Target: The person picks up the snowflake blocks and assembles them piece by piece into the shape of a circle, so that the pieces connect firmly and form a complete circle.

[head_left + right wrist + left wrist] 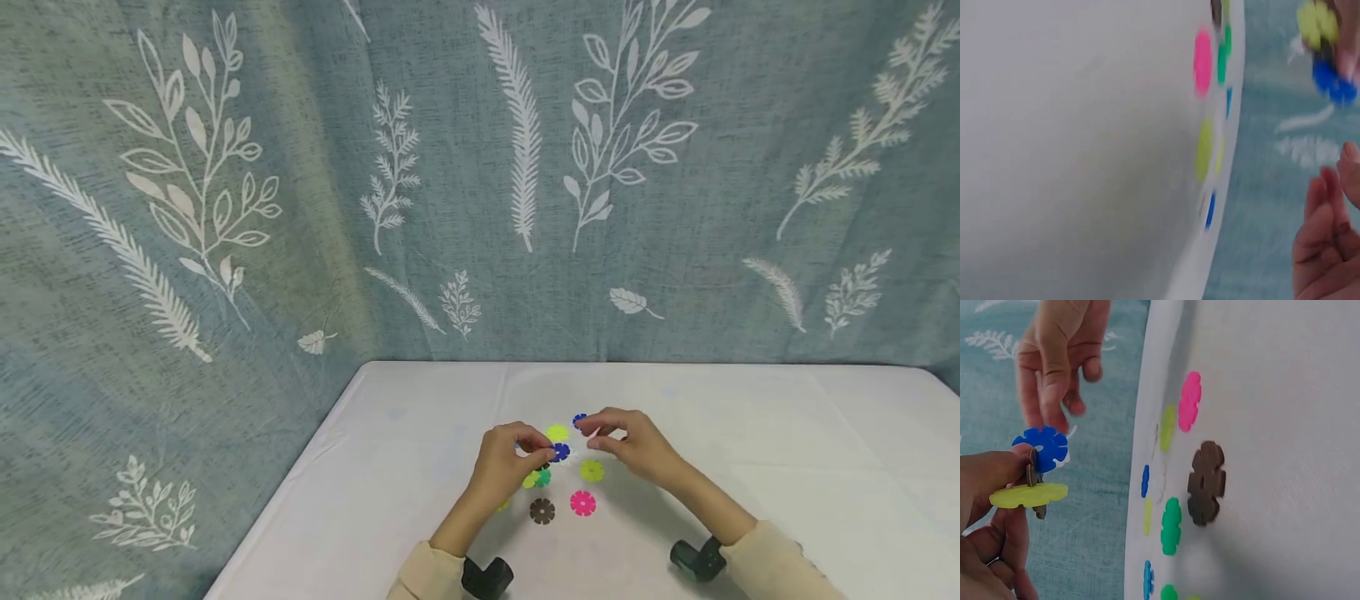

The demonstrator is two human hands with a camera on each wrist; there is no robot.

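Between thumb and fingers, my left hand (504, 463) pinches a small cluster of notched plastic flower discs. A blue disc (1050, 447), a brown disc (1030, 474) and a yellow disc (1029, 496) are slotted together in it, held up above the table. My right hand (637, 448) hovers to the right of the cluster, a short gap away, its fingers loosely bent with nothing between them. In the right wrist view the cluster is blurred, and part of it lies behind the left fingers.
On the white-covered table (787, 467) lie loose discs: a pink disc (582, 503), a brown disc (542, 511), a yellow-green disc (592, 471), a green disc (1171, 526), and several others behind the hands. A patterned curtain (450, 167) hangs beyond the table's back edge.
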